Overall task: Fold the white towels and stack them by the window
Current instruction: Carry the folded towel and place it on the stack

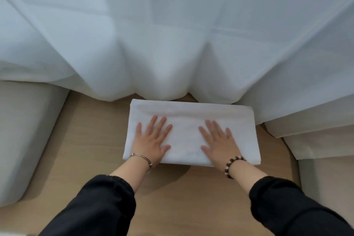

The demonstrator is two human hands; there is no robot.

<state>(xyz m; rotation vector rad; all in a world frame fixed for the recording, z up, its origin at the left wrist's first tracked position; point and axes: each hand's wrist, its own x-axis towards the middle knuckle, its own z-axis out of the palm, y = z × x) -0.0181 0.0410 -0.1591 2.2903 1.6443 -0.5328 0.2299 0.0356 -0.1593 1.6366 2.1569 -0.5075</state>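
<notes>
Both hands lie flat, palms down, on a folded white towel (191, 132), gripping nothing. The left hand (153, 140) presses the towel's left half with its fingers spread wide and pointing toward 12 o'clock, the thumb angled out toward 2 o'clock. The right hand (218, 140) rests on the right half, fingers spread and leaning toward 11 o'clock, thumb out toward 10 o'clock. Neither hand curls around an edge; the fingers are fully extended against the cloth.

The left wrist wears a thin metal bracelet (142, 159), the right a string of dark and pale beads (232, 165). Both arms are in black sleeves (99, 205).

The towel is a neat rectangle, wider than deep, smooth on top, with thick layered edges at its right end. It lies on a light wooden surface (92, 136), its far edge at 12 o'clock just beside the hem of a sheer white curtain (172, 34). Pale cushions (24, 136) flank it at 9 and 3 o'clock.
</notes>
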